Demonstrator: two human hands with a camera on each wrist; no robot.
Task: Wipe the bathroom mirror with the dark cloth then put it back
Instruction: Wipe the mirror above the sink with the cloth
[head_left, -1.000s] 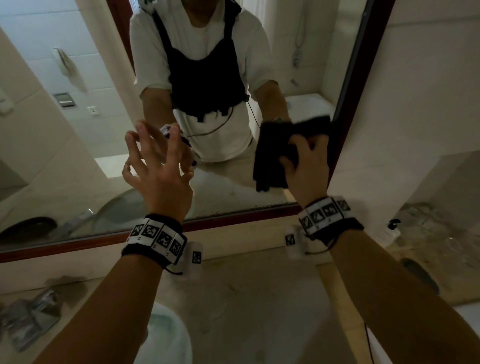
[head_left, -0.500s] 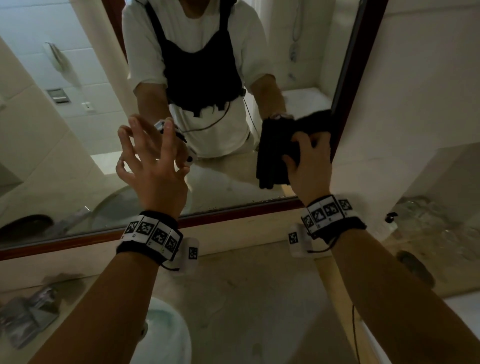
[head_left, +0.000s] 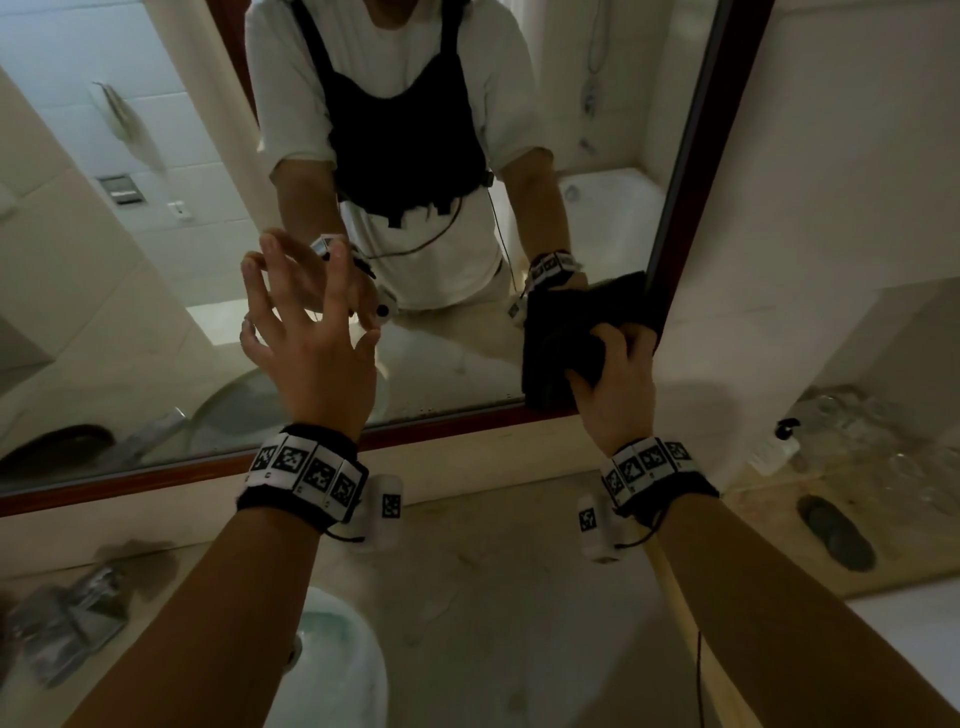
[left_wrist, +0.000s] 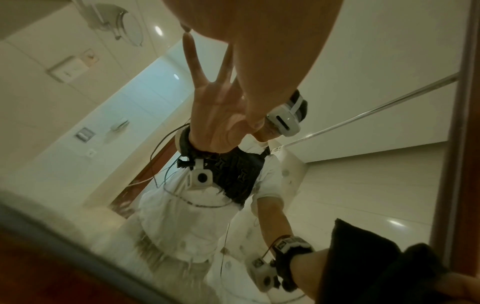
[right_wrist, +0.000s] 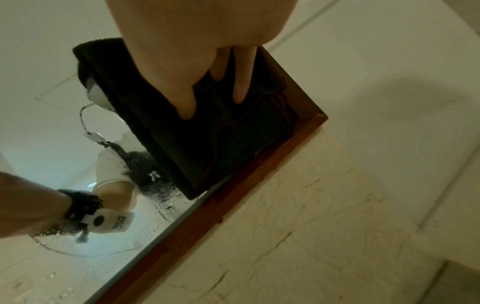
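Note:
The mirror (head_left: 156, 260) has a dark red-brown frame (head_left: 691, 156). My right hand (head_left: 613, 364) grips the bunched dark cloth (head_left: 550, 353) and presses it on the glass at the mirror's lower right corner, where the cloth's lower edge reaches the bottom frame. In the right wrist view my right hand (right_wrist: 197, 61) lies over the cloth (right_wrist: 207, 144), with water drops on the glass beside it. My left hand (head_left: 311, 343) is spread open with its fingertips at the glass, left of the cloth, holding nothing. The left wrist view shows that left hand (left_wrist: 259, 41) and, at lower right, the cloth (left_wrist: 363, 257).
Below the mirror runs a beige stone counter (head_left: 519, 597) with a white sink basin (head_left: 337, 670) and a chrome faucet (head_left: 67, 618). At the right stand a small pump bottle (head_left: 779, 447), glassware and a dark round object (head_left: 836, 535). A tiled wall (head_left: 831, 208) adjoins the frame.
My right hand has slid the cloth down the glass to the bottom frame at the right corner. The left hand has stayed at the glass, nearly still.

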